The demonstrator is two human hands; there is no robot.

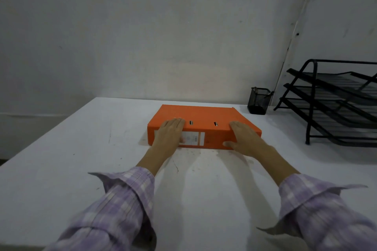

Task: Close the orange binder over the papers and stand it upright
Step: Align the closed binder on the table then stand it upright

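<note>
The orange binder lies flat and closed on the white tabletop, a little above the centre of the frame, its spine turned toward me. My left hand rests over the left end, fingers flat on the top cover and thumb down against the spine. My right hand does the same on the right end, thumb pressed low on the spine; both hands are spread open against the binder, gripping it at the near edge.

Between my hands a white spine label shows small print and an orange line, too blurred to read. Two small slots sit in the cover near the spine.

At the right, a black mesh pen cup stands beside a black three-tier paper tray.
</note>
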